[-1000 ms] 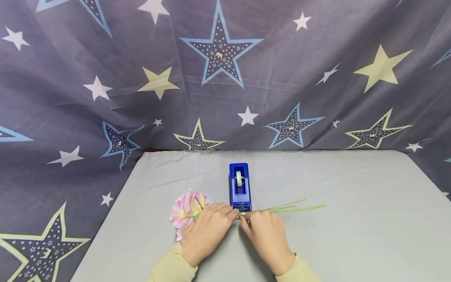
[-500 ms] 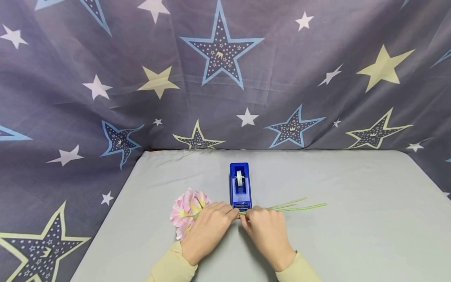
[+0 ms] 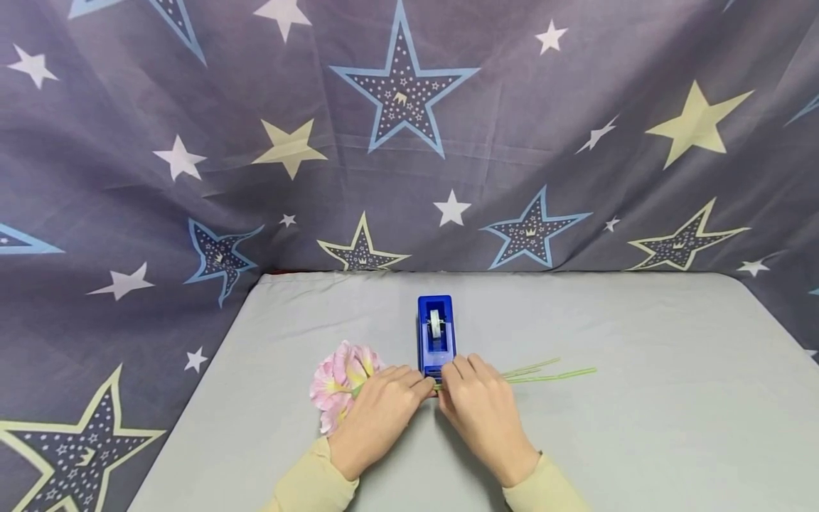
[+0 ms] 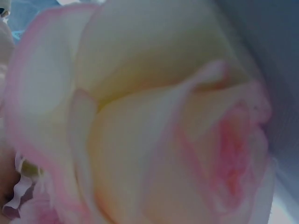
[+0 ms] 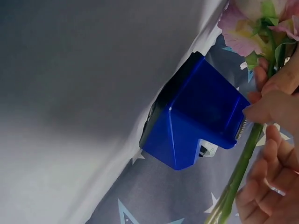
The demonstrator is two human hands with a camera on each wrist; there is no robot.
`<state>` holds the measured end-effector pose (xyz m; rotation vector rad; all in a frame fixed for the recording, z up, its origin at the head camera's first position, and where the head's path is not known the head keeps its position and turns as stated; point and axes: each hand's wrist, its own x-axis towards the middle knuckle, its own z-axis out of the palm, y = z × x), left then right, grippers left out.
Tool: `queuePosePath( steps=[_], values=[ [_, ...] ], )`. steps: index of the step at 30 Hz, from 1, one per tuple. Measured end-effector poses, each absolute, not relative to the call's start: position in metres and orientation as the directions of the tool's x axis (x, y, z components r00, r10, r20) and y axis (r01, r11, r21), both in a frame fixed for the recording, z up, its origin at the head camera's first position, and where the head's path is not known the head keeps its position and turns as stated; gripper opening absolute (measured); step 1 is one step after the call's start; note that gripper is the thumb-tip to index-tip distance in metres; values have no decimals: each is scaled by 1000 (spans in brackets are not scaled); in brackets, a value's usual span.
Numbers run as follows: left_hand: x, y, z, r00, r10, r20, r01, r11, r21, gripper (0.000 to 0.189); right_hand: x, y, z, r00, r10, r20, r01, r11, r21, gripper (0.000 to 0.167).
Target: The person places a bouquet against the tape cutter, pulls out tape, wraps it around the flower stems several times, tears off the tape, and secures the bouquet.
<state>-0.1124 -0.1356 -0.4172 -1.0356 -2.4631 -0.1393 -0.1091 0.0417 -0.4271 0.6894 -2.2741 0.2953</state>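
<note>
In the head view, my left hand (image 3: 377, 412) grips green stems just below pink artificial flowers (image 3: 342, 380). My right hand (image 3: 483, 409) is beside it, over the stems (image 3: 550, 375), at the front of a blue tape dispenser (image 3: 437, 334). The right wrist view has my right thumb (image 5: 268, 109) crossing the stems near the dispenser's toothed cutter (image 5: 241, 129). Its other fingers are loosely bent, with a gap between them and the stems. A pale flower with pink edges (image 4: 140, 130) fills the left wrist view and hides the left fingers. Whether tape is on the stems is unclear.
The grey cloth-covered table (image 3: 640, 334) extends on both sides of the dispenser. A dark curtain with stars (image 3: 512, 156) hangs behind its back edge and along the left. The loose stem ends point right.
My right hand has shifted forward and lifted, its fingers now over the dispenser's front end. The left hand, flowers and dispenser have stayed in place.
</note>
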Motion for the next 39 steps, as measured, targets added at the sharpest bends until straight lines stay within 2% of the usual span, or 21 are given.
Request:
queuePosePath(
  steps=[9, 16, 26, 39],
  values=[
    [-113, -136, -418, -616, 653, 441, 698, 712, -78, 11, -111, 42, -428, -584, -394, 710, -536, 844, 27, 24],
    [-113, -137, -416, -614, 653, 442, 698, 711, -82, 10, -112, 47, -429, -625, -395, 673, -535, 845, -2, 27],
    [-114, -137, -417, -609, 651, 453, 701, 709, -77, 10, -113, 48, -430, -646, -425, 634, -552, 834, -3, 19],
    [-114, -138, -418, -622, 647, 441, 694, 716, -72, 10, -110, 46, -429, -732, -377, 568, -551, 817, -168, 16]
  ],
)
